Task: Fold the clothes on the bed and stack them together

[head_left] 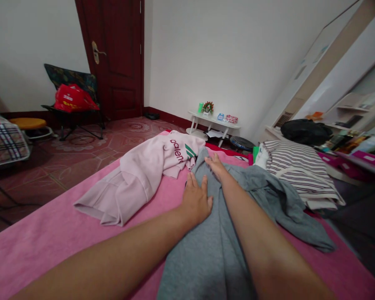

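So the left hand [197, 204] is lying palm-down, fingers spread a bit with the thumb out to the side, right along the left edge of a grey garment [203, 258]. The right hand [218, 167] is farther up, near the garment's far end, with the gap between thumb and forefinger showing and both on the cloth; its other fingers are mostly hidden. The garment sits directly under both hands, running lengthwise back toward the person and out of view at the bottom, with a sleeve-like part stretching off to the right past the right forearm.

Just left of the left hand there's a strip of pink bedspread [50, 250], then a crumpled pale pink sweatshirt [137, 179] with lettering on it. The widest bare bit of bedspread is nearer the left forearm, up to the bed's slanting left edge. Right side's tighter: a black-and-white striped garment [296, 166] lies just beyond the grey sleeve. Past the left edge it's tiled floor [125, 129], then a camp chair [78, 75] with a red plastic bag [71, 98], and a low white table [213, 119] stands beyond the bed's far end
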`<action>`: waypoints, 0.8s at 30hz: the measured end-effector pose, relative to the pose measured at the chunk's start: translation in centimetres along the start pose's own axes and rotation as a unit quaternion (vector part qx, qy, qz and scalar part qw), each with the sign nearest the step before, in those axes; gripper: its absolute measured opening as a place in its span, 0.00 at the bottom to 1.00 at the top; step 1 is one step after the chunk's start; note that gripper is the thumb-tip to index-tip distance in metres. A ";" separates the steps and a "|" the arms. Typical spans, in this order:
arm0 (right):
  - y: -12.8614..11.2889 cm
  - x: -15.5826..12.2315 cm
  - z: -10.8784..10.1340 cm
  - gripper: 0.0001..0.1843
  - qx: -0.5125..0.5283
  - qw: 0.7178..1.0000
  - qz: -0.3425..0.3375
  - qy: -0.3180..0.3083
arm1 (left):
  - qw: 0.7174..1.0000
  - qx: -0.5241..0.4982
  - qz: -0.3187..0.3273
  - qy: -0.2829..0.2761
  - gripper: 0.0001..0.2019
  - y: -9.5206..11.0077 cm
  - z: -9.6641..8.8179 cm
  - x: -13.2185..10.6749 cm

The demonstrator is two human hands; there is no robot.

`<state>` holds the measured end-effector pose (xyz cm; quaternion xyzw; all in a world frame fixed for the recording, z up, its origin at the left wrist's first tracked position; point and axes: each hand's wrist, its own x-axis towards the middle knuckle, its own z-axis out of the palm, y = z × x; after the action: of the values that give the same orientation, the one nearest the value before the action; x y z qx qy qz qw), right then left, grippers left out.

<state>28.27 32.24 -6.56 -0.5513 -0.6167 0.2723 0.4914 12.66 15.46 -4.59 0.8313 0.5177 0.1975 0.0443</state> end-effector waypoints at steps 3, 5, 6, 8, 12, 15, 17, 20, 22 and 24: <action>-0.7 -2.1 -0.1 0.43 0.011 1.000 0.008 -0.026 | 1.000 0.001 0.001 -0.017 0.35 -0.2 -0.1 0.0; -1.3 -3.9 -0.6 0.43 0.016 0.999 0.002 -0.052 | 1.000 0.001 0.002 -0.027 0.34 -0.4 0.0 0.1; -1.7 -5.0 -1.0 0.43 0.019 0.998 0.000 -0.065 | 1.000 0.002 0.005 -0.030 0.34 -0.5 0.1 0.1; -2.2 -7.2 -1.9 0.43 0.026 0.996 0.004 -0.083 | 0.999 0.005 0.013 -0.034 0.34 -0.6 0.3 0.1; -3.2 -11.7 -4.1 0.38 0.014 0.995 0.006 -0.103 | 0.998 0.010 0.035 -0.042 0.32 -0.6 0.4 -0.2; -4.0 -14.9 -5.6 0.31 -0.033 0.993 -0.005 -0.111 | 0.997 0.011 0.055 -0.051 0.32 -0.5 -0.2 -1.1; -4.5 -16.8 -6.4 0.29 -0.070 0.990 -0.027 -0.122 | 0.995 0.010 0.078 -0.061 0.32 -0.5 -0.8 -2.2; -5.3 -19.1 -7.2 0.27 -0.132 0.980 -0.068 -0.134 | 0.988 0.008 0.123 -0.093 0.31 -0.7 -1.9 -4.7; -5.6 -20.3 -7.4 0.26 -0.167 0.973 -0.088 -0.134 | 0.980 0.008 0.160 -0.114 0.30 -1.1 -2.7 -6.8; -5.7 -21.1 -7.4 0.26 -0.190 0.968 -0.099 -0.132 | 0.971 0.005 0.204 -0.124 0.29 -1.8 -3.6 -9.0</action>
<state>30.69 9.38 -5.28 -0.5296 -0.7683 0.1703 0.3165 6.33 7.90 -4.32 0.9375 0.3287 0.0948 0.0631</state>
